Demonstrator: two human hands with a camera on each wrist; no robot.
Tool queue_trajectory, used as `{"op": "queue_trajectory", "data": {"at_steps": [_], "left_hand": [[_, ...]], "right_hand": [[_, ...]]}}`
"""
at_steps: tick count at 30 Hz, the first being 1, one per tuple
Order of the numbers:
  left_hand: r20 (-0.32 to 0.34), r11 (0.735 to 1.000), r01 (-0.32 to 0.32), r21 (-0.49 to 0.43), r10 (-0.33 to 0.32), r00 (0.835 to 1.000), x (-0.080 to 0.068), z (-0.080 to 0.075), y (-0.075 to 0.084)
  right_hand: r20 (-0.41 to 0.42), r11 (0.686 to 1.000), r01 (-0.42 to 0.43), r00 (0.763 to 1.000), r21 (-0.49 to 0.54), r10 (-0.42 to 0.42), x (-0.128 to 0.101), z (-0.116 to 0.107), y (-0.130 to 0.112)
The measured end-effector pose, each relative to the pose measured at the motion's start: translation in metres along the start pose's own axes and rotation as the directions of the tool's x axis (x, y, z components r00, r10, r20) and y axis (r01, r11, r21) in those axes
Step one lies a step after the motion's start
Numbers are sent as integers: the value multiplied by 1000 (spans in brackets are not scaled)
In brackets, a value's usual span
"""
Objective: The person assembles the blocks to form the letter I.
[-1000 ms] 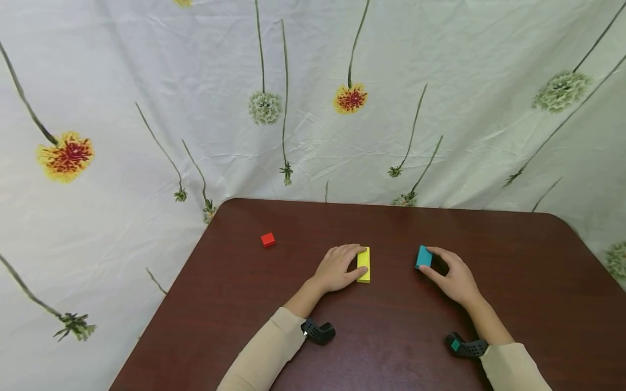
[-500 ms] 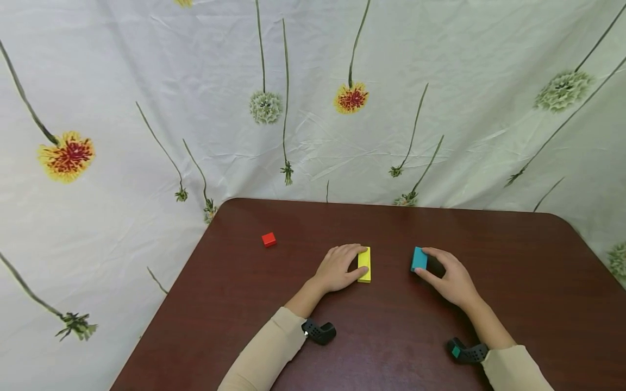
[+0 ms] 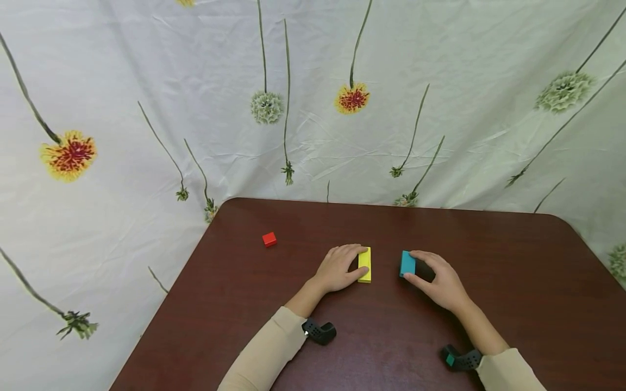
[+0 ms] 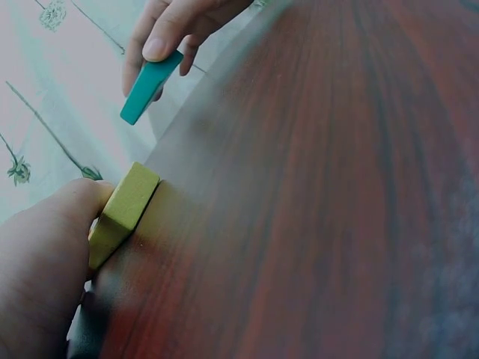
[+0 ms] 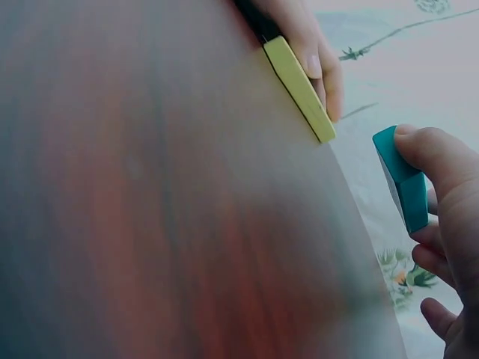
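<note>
A yellow rectangular block lies on the dark brown table, and my left hand grips it between thumb and fingers from the left. To its right, my right hand pinches a blue block between thumb and fingertips. Both wrist views show this blue block held raised above the tabletop, tilted. A gap separates it from the yellow block, which stays in contact with the table. Part of the yellow block is covered by the left fingers.
A small red block lies at the table's far left, beyond the left hand. The brown table has rounded far corners. Behind it hangs a white cloth printed with flowers. Dark bands are on both wrists.
My right hand has moved left with the blue block, nearing the yellow block and coming slightly toward the front. The left hand and the yellow block stay in place.
</note>
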State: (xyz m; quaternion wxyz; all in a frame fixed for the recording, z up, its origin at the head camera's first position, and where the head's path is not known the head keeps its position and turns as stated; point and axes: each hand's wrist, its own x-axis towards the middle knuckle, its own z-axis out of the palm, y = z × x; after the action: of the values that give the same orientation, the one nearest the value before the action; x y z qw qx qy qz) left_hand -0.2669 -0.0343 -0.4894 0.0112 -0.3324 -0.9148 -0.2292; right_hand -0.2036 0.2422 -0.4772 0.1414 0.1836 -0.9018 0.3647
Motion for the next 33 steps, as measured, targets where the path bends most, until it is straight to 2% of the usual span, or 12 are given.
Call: {"op": "queue_trajectory", "data": {"at_steps": [15, 22, 33], "left_hand": [[-1, 1000, 9, -4, -9, 1000, 0, 0, 1], [-22, 1000, -6, -18, 5, 1000, -2, -1, 1], [-14, 1000, 0, -15, 0, 1000, -1, 0, 0]], "right_hand": [[-13, 998, 52, 999, 27, -52, -2, 10, -19], [-2, 996, 53, 999, 70, -53, -2, 17, -30], [12, 992, 55, 998, 116, -56, 0, 29, -47]]}}
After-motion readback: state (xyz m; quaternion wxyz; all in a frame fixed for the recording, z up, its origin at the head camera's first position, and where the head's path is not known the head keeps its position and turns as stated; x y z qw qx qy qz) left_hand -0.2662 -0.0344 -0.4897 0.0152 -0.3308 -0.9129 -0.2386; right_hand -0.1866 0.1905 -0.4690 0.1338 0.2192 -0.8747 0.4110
